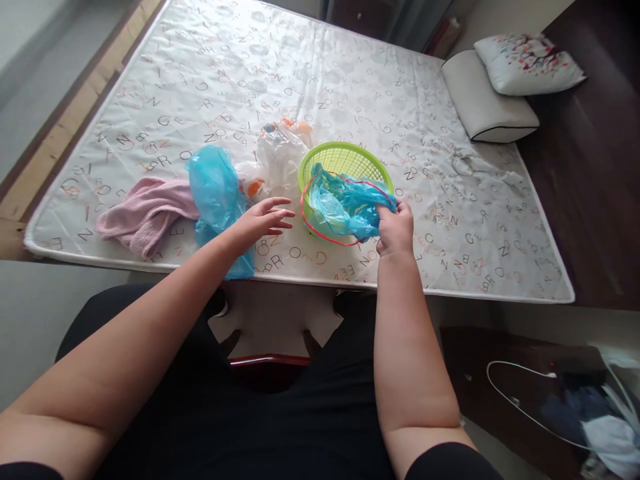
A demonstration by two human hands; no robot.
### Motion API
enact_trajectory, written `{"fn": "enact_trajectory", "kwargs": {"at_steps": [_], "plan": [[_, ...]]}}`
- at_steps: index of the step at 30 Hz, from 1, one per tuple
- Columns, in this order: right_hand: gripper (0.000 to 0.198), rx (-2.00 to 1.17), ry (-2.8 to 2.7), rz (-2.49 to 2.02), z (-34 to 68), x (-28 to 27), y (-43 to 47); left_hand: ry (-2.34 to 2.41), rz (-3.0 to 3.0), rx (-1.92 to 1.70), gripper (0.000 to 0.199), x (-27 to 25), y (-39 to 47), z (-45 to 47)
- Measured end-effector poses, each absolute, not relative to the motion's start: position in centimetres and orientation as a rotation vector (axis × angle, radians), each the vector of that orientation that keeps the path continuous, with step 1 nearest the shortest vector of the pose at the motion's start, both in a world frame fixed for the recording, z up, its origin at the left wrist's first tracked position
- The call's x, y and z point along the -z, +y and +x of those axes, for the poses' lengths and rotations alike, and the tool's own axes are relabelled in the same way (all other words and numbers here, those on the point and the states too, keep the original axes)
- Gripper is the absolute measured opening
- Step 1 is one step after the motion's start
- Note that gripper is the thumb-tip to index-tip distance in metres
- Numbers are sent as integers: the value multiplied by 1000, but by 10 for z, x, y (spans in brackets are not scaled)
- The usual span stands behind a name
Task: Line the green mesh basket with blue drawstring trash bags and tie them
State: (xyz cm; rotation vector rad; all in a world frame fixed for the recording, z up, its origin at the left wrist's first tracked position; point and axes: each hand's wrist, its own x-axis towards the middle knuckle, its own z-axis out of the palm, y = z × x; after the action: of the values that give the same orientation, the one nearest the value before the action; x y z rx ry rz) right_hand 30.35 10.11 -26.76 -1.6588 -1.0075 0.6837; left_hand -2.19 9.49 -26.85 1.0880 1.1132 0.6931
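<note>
My right hand (397,225) is closed on a crumpled blue plastic bag (345,203) with a red drawstring (327,238) looping out of it. The bag hangs in front of and partly over a green mesh basket (345,155), hiding much of its inside. With fingers spread, my left hand (267,219) hovers left of the basket, holding nothing. Behind and beside that hand lies another blue plastic bag (214,183), its lower part running to the mattress edge. A clear plastic bag (280,157) with orange marks rests just left of the basket.
A pink towel (147,213) lies at the left on the letter-printed mattress (250,73). A white pillow (530,63) leans on a pale cushion (485,100) at the far right. Below right, a white cable (505,393) and cloth lie on a dark surface.
</note>
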Motion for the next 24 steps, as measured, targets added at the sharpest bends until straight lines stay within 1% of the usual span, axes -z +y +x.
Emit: {"fn": "enact_trajectory", "kwargs": {"at_steps": [3,8,10,12,14,16,18,20,22,24], "plan": [[39,-859,-825,-1686,303,271,101,1123,1089,-692,60,269,95,-22],[29,-812,-1010,-1789,300,263,97,1157,1125,-741,53,271,99,-23],[28,-806,-1082,-1809,300,256,94,1250,1205,-881,45,267,100,-25],[29,-811,-1141,-1827,298,247,90,1416,1364,-1100,34,257,97,-29],[28,-870,-1202,-1852,293,238,85,1571,1558,-1275,23,244,90,-33],[24,-962,-1286,-1863,284,232,81,1593,1743,-1306,15,230,80,-34],[21,-1028,-1417,-1837,273,230,78,1444,1910,-1208,12,223,71,-30],[21,-1006,-1562,-1787,264,232,78,1218,2060,-1007,15,224,67,-21],[26,-874,-1689,-1726,258,236,80,1107,2174,-736,24,234,68,-13],[32,-672,-1764,-1678,255,238,82,1195,2239,-459,39,248,71,-8]]}}
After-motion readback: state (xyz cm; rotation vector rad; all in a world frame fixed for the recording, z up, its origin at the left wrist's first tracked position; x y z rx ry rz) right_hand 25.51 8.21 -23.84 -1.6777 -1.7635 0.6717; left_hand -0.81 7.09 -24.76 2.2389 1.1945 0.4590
